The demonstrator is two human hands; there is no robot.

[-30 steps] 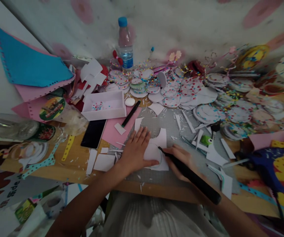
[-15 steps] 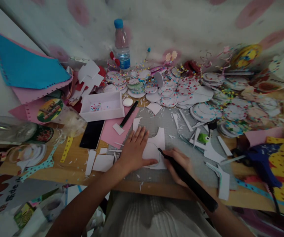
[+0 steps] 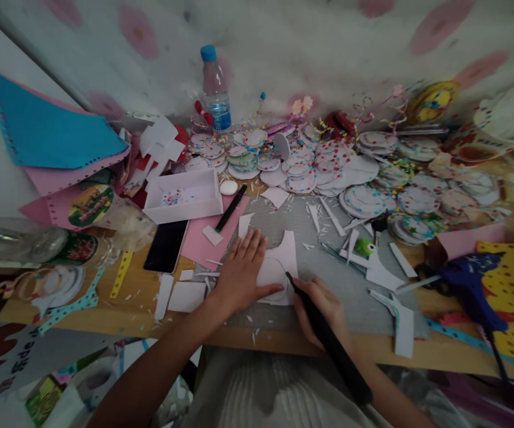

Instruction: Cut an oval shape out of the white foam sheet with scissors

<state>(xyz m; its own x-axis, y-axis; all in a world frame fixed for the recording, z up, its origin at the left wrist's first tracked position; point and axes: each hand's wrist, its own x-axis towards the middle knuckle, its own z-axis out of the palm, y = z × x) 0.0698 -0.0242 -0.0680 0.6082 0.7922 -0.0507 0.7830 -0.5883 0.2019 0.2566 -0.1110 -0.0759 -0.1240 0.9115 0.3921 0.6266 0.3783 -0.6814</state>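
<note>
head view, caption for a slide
Left hand spread on a white sheet, right hand holding a black tool, its tip at the sheet.

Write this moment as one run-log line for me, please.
left hand: spread flat on white sheet | right hand: holding black tool, tip at sheet | beneath: grey mat

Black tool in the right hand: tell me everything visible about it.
The black tool is long and slim, its smooth-looking, round-ended handle narrowing to a thin tip. The right hand grips it nearer that tip. It slants up and left in the view, tip at the white sheet under the left hand; whether they touch is unclear.
</note>
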